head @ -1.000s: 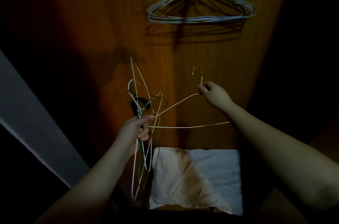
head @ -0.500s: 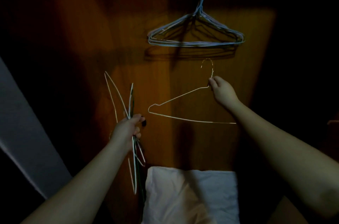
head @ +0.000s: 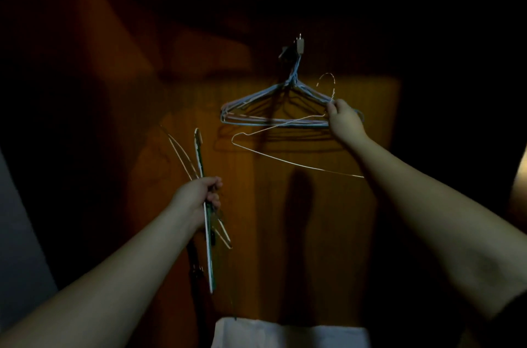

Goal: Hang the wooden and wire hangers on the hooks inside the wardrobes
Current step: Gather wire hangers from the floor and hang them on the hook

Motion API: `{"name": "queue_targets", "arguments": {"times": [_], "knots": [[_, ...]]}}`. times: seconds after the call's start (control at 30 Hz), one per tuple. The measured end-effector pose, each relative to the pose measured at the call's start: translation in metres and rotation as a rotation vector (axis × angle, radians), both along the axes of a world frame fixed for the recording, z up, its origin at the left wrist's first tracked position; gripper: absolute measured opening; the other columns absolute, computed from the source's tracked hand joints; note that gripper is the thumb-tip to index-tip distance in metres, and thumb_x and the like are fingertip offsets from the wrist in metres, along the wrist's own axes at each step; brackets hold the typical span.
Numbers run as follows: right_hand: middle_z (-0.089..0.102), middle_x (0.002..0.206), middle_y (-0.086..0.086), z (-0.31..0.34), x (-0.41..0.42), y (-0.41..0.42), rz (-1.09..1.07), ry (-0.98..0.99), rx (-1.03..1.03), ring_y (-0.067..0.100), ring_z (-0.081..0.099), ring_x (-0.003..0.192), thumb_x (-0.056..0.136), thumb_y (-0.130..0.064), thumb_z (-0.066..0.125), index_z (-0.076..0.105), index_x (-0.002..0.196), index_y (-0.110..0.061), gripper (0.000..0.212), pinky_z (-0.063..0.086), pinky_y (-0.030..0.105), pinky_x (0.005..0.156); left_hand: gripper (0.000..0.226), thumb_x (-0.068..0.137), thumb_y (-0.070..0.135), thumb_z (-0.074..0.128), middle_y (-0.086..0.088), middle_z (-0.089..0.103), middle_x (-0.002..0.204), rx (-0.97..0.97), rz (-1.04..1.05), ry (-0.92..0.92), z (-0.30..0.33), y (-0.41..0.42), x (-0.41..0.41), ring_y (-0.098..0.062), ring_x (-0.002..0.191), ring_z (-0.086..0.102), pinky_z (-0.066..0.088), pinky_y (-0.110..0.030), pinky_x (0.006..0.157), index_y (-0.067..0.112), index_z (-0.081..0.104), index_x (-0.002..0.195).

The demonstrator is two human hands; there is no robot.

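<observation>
One wire hanger (head: 288, 152), pinched at the neck by the right hand (head: 343, 119), has been lifted nearly to the hook (head: 300, 45), the spare bundle (head: 204, 193) gripped in the left hand (head: 199, 196).

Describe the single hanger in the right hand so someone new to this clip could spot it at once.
Start at the wardrobe hook on the lit wooden back panel, where a bunch of bluish wire hangers hangs. Just below and in front of that bunch, the right hand pinches one pale wire hanger at its neck. It alone is off the hook and held singly, unlike the bundle of hangers gripped by the left hand.
</observation>
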State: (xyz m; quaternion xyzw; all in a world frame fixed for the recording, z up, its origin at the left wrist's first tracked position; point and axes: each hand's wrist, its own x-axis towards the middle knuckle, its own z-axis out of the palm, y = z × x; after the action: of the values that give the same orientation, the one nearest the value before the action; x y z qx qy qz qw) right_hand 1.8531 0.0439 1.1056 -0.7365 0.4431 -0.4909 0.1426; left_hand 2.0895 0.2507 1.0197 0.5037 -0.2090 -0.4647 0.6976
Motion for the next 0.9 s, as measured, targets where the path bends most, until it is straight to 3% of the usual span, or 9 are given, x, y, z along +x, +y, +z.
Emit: {"name": "queue_targets", "arguments": {"times": [0.07, 0.37, 0.53, 0.7, 0.9], "knots": [[0.059, 0.102, 0.01, 0.015, 0.003, -0.008, -0.01, -0.025, -0.002, 0.021, 0.054, 0.087, 0.105, -0.031, 0.034, 0.053, 0.123, -0.006, 0.036, 0.037, 0.032, 0.07, 0.015, 0.1, 0.007, 0.045, -0.001, 0.047, 0.069, 0.007, 0.009, -0.018, 0.011, -0.004, -0.005, -0.002, 0.025, 0.029, 0.026, -0.011, 0.029, 0.005, 0.053, 0.087], [0.057, 0.1, 0.005, 0.065, 0.026, -0.045, 0.049, -0.084, -0.046, 0.021, 0.056, 0.092, 0.105, -0.031, 0.035, 0.053, 0.125, -0.008, 0.035, 0.039, 0.032, 0.073, 0.019, 0.101, 0.006, 0.042, 0.001, 0.048, 0.044, -0.019, 0.06, 0.0, 0.036, -0.019, -0.011, -0.003, 0.023, 0.027, 0.026, -0.01, 0.029, 0.005, 0.05, 0.083], [0.056, 0.101, 0.004, 0.077, 0.044, -0.061, 0.106, -0.106, -0.007, 0.017, 0.054, 0.088, 0.105, -0.03, 0.035, 0.05, 0.13, -0.009, 0.036, 0.04, 0.028, 0.064, 0.022, 0.102, 0.006, 0.041, 0.0, 0.043, 0.054, -0.028, 0.096, -0.002, 0.044, -0.03, -0.014, -0.004, 0.023, 0.026, 0.026, -0.01, 0.029, 0.005, 0.049, 0.081], [0.061, 0.109, 0.008, 0.084, 0.06, -0.069, 0.152, -0.118, 0.003, 0.022, 0.058, 0.097, 0.105, -0.031, 0.037, 0.051, 0.127, -0.009, 0.035, 0.05, 0.041, 0.084, 0.02, 0.101, 0.007, 0.043, 0.001, 0.044, 0.047, -0.034, 0.083, 0.007, 0.053, -0.038, -0.02, -0.004, 0.023, 0.026, 0.025, -0.01, 0.029, 0.005, 0.049, 0.082], [0.061, 0.097, 0.006, 0.077, 0.072, -0.074, 0.231, -0.119, -0.015, 0.018, 0.058, 0.082, 0.104, -0.032, 0.039, 0.054, 0.118, -0.011, 0.03, 0.045, 0.033, 0.065, 0.021, 0.101, 0.006, 0.04, 0.002, 0.043, 0.04, -0.06, 0.069, 0.002, 0.062, -0.037, -0.031, -0.003, 0.023, 0.026, 0.025, -0.009, 0.029, 0.006, 0.047, 0.081]]}}
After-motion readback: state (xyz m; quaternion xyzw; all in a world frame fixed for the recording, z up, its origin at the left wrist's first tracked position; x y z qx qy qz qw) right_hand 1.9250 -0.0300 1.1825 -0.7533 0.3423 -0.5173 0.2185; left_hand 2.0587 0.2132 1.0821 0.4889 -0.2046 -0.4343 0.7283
